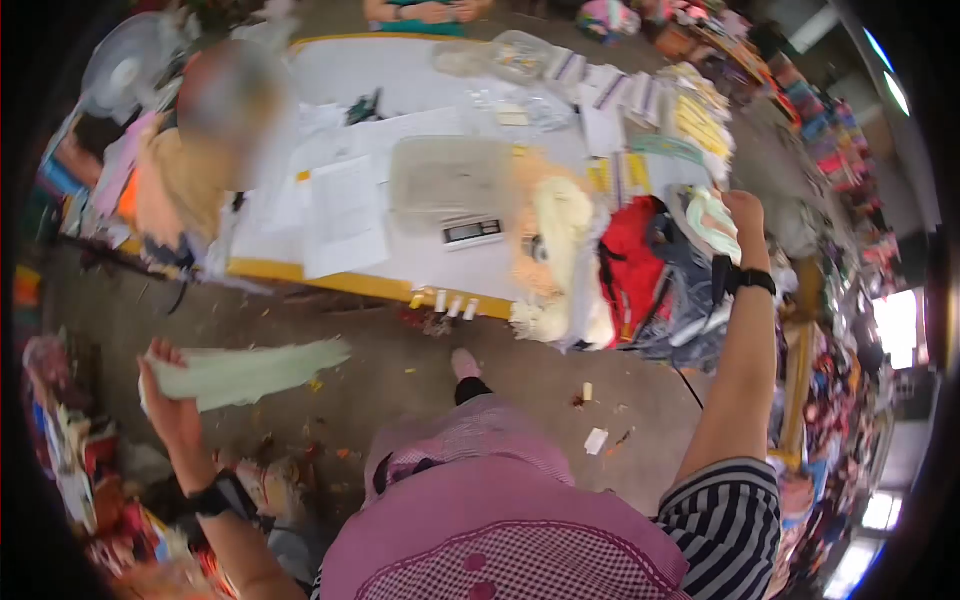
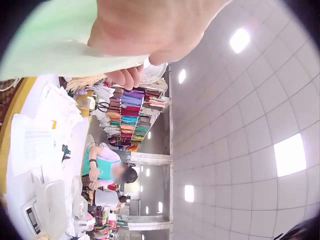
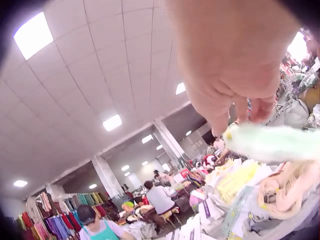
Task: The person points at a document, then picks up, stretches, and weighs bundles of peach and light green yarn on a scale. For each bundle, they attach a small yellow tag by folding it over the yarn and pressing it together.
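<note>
The left hand (image 1: 170, 405) pinched one end of a pale green strip of cloth (image 1: 255, 372), thumb on top and fingers curled beneath it. The strip was thin, soft and slightly frayed at its far end, and it stretched out flat to the right in the air above the floor (image 1: 400, 350). In the left wrist view the same cloth (image 2: 55, 42) looked smooth and unpatterned. The right hand (image 1: 742, 215) was raised beside the bench (image 1: 380, 285), its grip closed around a second piece of pale green cloth (image 1: 712, 218) that hung bunched and folded from the fingers (image 3: 260, 107). Just below that hand lay a red bag (image 1: 632, 265) and a cream plush heap (image 1: 560, 250), near a small scale (image 1: 472, 232) and sheets of paper (image 1: 345, 215).
</note>
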Action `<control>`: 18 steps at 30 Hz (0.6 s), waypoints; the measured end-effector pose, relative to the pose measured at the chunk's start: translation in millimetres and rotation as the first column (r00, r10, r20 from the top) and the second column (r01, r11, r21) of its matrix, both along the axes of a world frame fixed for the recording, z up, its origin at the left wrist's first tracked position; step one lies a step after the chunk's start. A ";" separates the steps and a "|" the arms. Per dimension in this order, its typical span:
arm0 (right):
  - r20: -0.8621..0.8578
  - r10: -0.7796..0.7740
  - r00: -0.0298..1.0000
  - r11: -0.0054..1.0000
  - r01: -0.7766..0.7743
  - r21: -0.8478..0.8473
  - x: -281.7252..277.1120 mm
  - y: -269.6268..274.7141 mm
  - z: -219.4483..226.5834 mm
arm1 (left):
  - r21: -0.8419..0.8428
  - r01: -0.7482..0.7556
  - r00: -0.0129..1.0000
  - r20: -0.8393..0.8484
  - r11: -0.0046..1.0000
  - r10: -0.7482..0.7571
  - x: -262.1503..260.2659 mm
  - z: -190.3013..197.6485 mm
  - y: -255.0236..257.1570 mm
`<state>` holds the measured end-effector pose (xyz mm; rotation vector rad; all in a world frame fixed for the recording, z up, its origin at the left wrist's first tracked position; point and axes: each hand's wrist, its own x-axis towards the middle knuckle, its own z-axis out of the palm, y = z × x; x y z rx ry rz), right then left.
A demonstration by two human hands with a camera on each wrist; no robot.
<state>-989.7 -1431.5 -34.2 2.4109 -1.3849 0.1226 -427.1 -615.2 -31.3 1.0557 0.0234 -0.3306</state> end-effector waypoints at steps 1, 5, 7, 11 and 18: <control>0.310 -0.050 0.949 0.966 -0.034 0.257 36.9 35.0 -1.7 | -0.047 0.109 0.993 0.055 0.993 -0.107 -4.5 4.2 4.6; 0.685 -0.221 0.694 0.525 -0.508 0.683 192.0 178.1 4.5 | -0.454 0.073 0.995 -0.023 0.888 -0.094 -65.7 73.5 -53.8; 0.758 -0.147 0.636 0.331 -0.690 0.643 255.3 268.7 22.9 | -0.483 0.198 0.979 0.065 0.853 -0.191 -80.3 88.3 -61.7; 0.802 0.019 0.598 -0.031 -0.801 0.598 338.0 424.6 55.0 | -0.425 0.328 0.945 0.139 0.844 -0.298 -97.5 98.8 -72.4; 0.924 0.290 0.250 -0.176 -0.935 0.309 387.9 574.0 64.5 | 0.206 0.386 0.790 0.429 0.899 -0.438 -111.5 80.0 -74.3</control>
